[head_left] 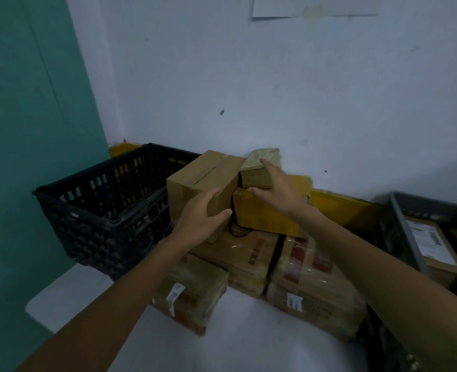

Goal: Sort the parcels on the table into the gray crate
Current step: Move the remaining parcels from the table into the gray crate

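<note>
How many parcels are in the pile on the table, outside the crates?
6: big box held by the left hand, small box held by the right hand, yellow-taped box beneath it, red-printed box mid-pile, front-left parcel, front-right parcel. Others may be hidden behind.

The left crate (93, 181) is sitting at the table's (69, 291) left end, against the wall (249, 89). Just right of it a tall parcel (195, 181) is standing behind the front parcels (310, 285). Beside it, a small parcel (257, 170) is lying on a wide parcel (262, 216). The right crate (407, 226) is holding another parcel (431, 245).
</note>
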{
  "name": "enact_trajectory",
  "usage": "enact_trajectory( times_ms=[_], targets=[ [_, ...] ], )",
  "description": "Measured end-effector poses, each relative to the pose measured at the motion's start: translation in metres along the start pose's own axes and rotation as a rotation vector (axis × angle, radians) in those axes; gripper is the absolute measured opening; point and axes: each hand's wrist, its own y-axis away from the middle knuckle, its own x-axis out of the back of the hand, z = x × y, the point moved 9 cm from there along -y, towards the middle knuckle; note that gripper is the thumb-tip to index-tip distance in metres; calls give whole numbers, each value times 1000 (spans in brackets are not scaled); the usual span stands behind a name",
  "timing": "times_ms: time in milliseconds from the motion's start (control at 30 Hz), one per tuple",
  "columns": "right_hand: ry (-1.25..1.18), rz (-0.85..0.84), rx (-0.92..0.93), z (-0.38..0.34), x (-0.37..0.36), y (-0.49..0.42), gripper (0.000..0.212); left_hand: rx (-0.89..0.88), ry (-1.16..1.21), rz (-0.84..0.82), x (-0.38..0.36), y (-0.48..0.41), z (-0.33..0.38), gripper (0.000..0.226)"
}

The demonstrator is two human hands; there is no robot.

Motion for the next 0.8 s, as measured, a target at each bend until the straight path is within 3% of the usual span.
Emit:
enact_trajectory(
  times_ms=[233,333,633,700,800],
  targets=[
    [-6,138,-62,61,21,-58,75,-10,127,-141,-54,-90,10,56],
    [-15,160,-109,93,16,-81,75,0,199,-120,-76,-137,6,57],
    [-12,-34,-223,147,-20,-120,90,173,83,-94,-128,-216,-40,79],
    [-97,-29,-200,143,-31,-126,86,206,27,-139,-133,-224,-49,80],
    [-233,-14,-212,143,-36,-129,74,185,127,-130,-130,-226,-53,67]
  ],
)
